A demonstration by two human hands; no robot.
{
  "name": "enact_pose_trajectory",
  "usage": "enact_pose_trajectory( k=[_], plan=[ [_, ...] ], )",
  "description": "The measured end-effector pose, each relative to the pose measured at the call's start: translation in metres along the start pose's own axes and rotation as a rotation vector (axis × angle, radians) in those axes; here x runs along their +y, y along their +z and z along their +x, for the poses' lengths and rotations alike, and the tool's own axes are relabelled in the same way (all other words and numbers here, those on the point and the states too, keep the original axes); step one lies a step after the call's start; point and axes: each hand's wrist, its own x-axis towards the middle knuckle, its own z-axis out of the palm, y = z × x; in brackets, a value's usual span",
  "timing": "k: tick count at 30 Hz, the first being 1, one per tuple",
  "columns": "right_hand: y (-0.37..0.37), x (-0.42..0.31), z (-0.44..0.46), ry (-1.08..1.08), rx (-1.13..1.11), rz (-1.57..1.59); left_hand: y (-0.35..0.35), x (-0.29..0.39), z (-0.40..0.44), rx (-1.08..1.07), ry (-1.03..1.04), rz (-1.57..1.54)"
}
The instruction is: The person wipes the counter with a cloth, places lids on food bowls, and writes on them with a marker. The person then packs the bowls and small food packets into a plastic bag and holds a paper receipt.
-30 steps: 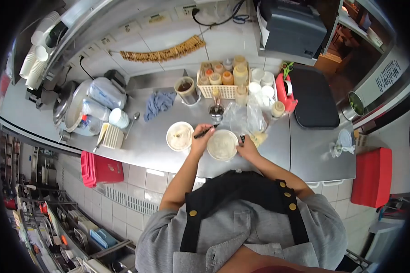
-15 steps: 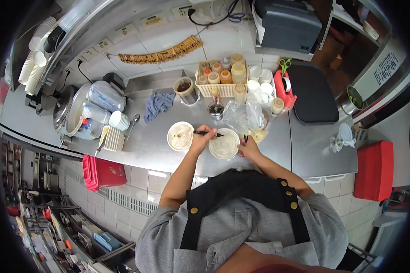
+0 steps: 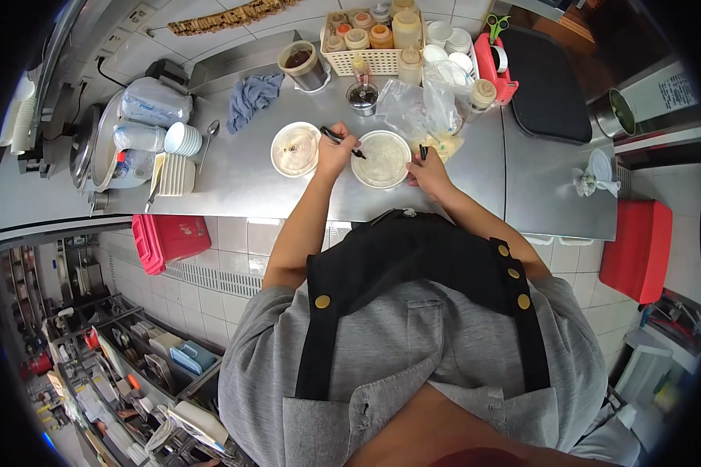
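Two round lidded containers stand side by side on the steel counter. My left hand (image 3: 336,152) holds a black marker (image 3: 332,135) between them, its tip over the left edge of the right container (image 3: 382,160). At that container's right side is my right hand (image 3: 431,174), with a small black cap (image 3: 423,152) pinched in its fingers. The left container (image 3: 295,149) has a clear lid with small dark marks near its middle. Clear plastic bags (image 3: 424,111) lie just behind my right hand.
Behind stand a basket of sauce bottles (image 3: 370,60), a tub of dark liquid (image 3: 304,67) and a metal-lidded jar (image 3: 362,97). A blue cloth (image 3: 253,100) lies left. To the right are a red tape dispenser (image 3: 494,70) and a black tray (image 3: 545,86).
The camera view has tilted down, so the counter appears higher. The marker in my left hand now points down to the right at the right container's edge, instead of lying nearly level over it.
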Motion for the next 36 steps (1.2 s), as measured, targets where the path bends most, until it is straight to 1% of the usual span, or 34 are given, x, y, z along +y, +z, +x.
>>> enact_pose_trajectory(
  k=[5,7,8,10,13,17,25,29,34,36],
  plan=[
    [0.001,0.003,0.003,-0.007,-0.001,-0.004,0.002,-0.007,0.000,-0.017,0.008,0.105],
    [0.000,0.004,0.004,-0.013,-0.010,-0.018,0.007,-0.012,-0.002,0.046,0.099,0.264],
    [0.000,0.005,0.004,-0.011,-0.012,-0.013,0.008,-0.014,-0.005,0.054,0.095,0.260],
    [0.000,0.005,0.005,-0.007,-0.021,-0.020,0.014,0.000,-0.009,0.044,0.113,0.408],
    [0.000,0.005,0.006,0.000,-0.018,-0.045,0.016,0.016,-0.012,0.023,0.105,0.464],
    [0.000,0.001,0.004,-0.003,-0.006,-0.042,0.015,0.011,-0.010,0.047,0.114,0.458],
    [-0.001,0.002,0.005,-0.017,-0.011,-0.023,0.018,0.025,-0.014,-0.005,0.077,0.505],
    [-0.001,0.003,0.006,-0.023,-0.007,-0.019,0.017,0.015,-0.010,-0.020,0.098,0.472],
    [-0.001,0.003,0.006,-0.023,-0.009,-0.006,0.019,0.018,-0.010,-0.043,0.107,0.614],
    [-0.001,0.003,0.006,-0.019,-0.012,-0.011,0.025,0.021,-0.010,-0.055,0.101,0.552]
  ],
)
